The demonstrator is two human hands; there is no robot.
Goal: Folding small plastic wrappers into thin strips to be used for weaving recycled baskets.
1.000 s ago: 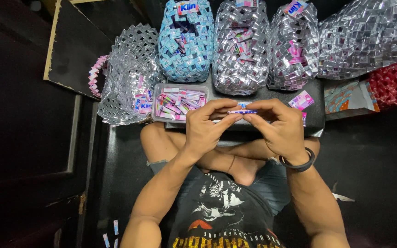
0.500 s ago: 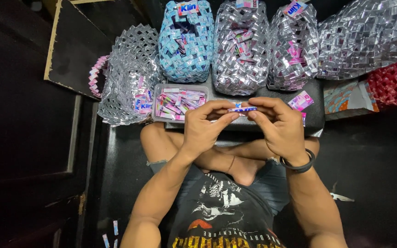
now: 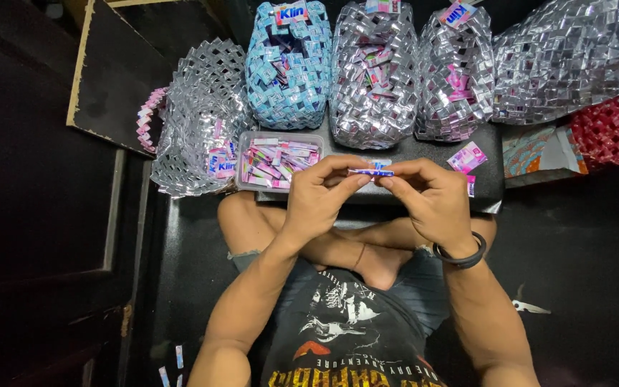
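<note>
**Bare arms, dark printed shirt, one black wristband**

The person wears a black T-shirt (image 3: 345, 337) with a pale grey drawing across the chest, an arc of small lettering above it, a red patch beneath and a row of yellow block letters at the lower edge. The sleeves are short or hidden, so both forearms are bare. Grey-blue denim shorts (image 3: 424, 301) with a frayed hem cover the thighs. A plain black band (image 3: 461, 256) rings the right wrist. Both hands are ungloved, and the feet are bare.
</note>
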